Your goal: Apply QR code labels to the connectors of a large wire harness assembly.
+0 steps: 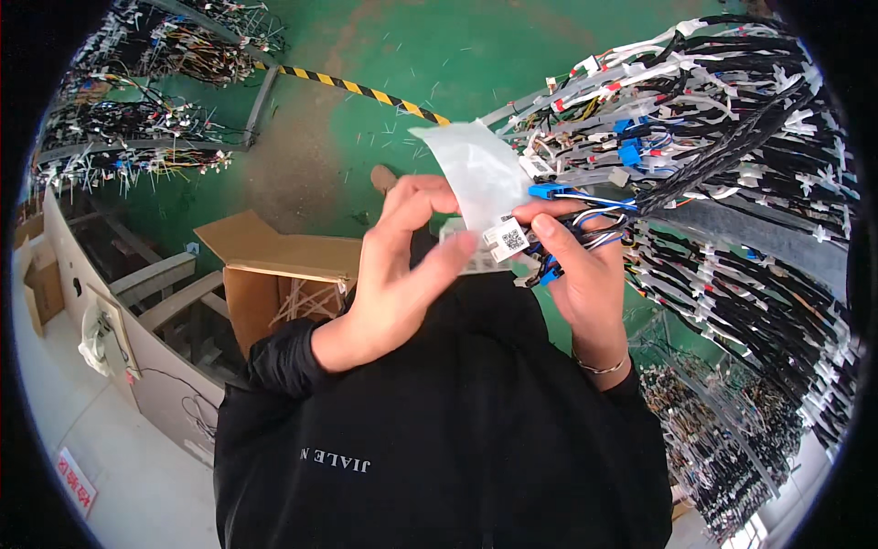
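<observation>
My right hand [585,274] is closed round the end of a black braided wire harness [722,160]. Blue connectors [549,191] and blue, white and black wires come out at its fingers. A small white label [509,240] with a square printed code sits by the right fingertips. My left hand [393,274] has its curled fingers at the edge of a translucent whitish sheet [480,169], partly behind it. The left thumb, slightly blurred, points at the label; whether it touches the label I cannot tell.
Dense bundles of wire harnesses [732,91] hang on a rack at the right; more hang at the far left [137,137]. An open cardboard box [274,284] stands left of my left hand. Yellow-black tape [357,89] crosses the view above the green floor [366,165].
</observation>
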The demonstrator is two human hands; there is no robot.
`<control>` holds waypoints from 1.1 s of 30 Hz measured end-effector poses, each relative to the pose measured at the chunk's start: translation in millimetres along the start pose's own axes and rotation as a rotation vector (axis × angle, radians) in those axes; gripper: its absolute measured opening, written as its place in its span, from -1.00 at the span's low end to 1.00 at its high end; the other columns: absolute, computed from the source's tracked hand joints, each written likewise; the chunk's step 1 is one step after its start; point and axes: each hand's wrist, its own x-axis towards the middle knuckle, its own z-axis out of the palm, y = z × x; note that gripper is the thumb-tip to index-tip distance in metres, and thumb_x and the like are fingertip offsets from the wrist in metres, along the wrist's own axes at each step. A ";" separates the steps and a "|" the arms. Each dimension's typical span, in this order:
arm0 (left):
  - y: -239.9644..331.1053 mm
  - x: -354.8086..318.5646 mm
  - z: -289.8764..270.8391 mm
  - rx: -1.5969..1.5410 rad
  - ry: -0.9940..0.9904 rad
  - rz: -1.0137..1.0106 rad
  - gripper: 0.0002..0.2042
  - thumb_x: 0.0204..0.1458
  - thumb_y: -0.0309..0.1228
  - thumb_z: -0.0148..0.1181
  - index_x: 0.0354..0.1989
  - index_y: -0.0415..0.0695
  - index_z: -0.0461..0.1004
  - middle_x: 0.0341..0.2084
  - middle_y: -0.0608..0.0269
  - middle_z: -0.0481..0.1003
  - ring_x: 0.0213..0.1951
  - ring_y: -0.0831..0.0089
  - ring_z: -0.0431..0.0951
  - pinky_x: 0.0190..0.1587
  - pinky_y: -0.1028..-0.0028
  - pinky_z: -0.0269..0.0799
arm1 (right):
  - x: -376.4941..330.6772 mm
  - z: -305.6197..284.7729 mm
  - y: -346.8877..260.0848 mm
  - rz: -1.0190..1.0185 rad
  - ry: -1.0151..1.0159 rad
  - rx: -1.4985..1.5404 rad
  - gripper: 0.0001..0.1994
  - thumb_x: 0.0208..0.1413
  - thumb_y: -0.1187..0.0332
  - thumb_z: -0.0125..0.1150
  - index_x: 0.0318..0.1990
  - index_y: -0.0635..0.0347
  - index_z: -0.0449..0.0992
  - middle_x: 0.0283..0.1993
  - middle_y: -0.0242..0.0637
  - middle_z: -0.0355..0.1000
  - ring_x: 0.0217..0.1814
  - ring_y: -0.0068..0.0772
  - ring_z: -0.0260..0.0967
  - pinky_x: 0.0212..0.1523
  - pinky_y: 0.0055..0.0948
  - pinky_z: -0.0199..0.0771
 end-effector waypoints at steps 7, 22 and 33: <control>-6.2 33.3 -3.6 -0.250 0.410 -0.050 -0.90 0.08 -0.63 0.20 -0.37 -0.21 0.40 -0.44 0.37 0.53 -0.42 0.72 0.46 -0.37 0.68 0.32 | 2.6 -10.1 -0.9 0.034 -0.056 0.050 -0.81 0.25 0.47 0.02 -0.12 0.41 0.49 -0.05 -0.02 0.48 -0.05 -0.27 0.46 -0.11 -0.29 0.57; 7.3 110.6 -6.1 0.519 -0.293 0.142 -0.80 0.08 -0.58 0.02 -0.18 -0.23 0.56 -0.49 0.32 0.52 -0.53 0.70 0.36 -0.48 0.62 0.25 | -18.0 -59.5 -9.0 0.172 -0.455 0.314 -0.52 0.03 0.04 0.04 -0.63 0.36 0.47 -0.60 -0.02 0.38 -0.56 -0.24 0.32 -0.51 -0.42 0.27; 13.9 124.7 42.6 -0.062 -1.060 0.013 -0.36 -0.18 -0.65 -0.11 0.24 -0.19 0.30 0.08 0.14 0.47 -0.33 0.64 0.46 -0.37 0.58 0.35 | -15.3 -55.9 -17.1 0.316 -0.336 0.227 -0.37 -0.05 -0.13 -0.04 -0.41 0.47 0.47 -0.34 0.12 0.43 -0.41 -0.08 0.44 -0.40 -0.27 0.48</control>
